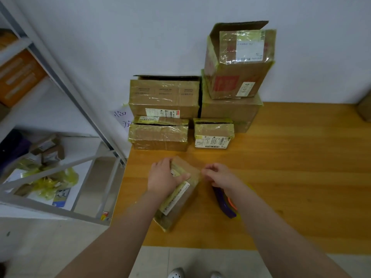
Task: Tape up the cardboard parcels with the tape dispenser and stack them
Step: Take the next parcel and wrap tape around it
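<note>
Brown parcels (176,195) with yellowish tape, purple-orange tape dispenser (225,202), orange woodgrain table (301,177).

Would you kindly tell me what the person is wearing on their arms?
Nothing shows: the left forearm and right forearm are bare, with no sleeves in view and no gloves, watch, bracelet or rings visible.

Left hand (163,178) gripping small parcel (181,199)
</note>
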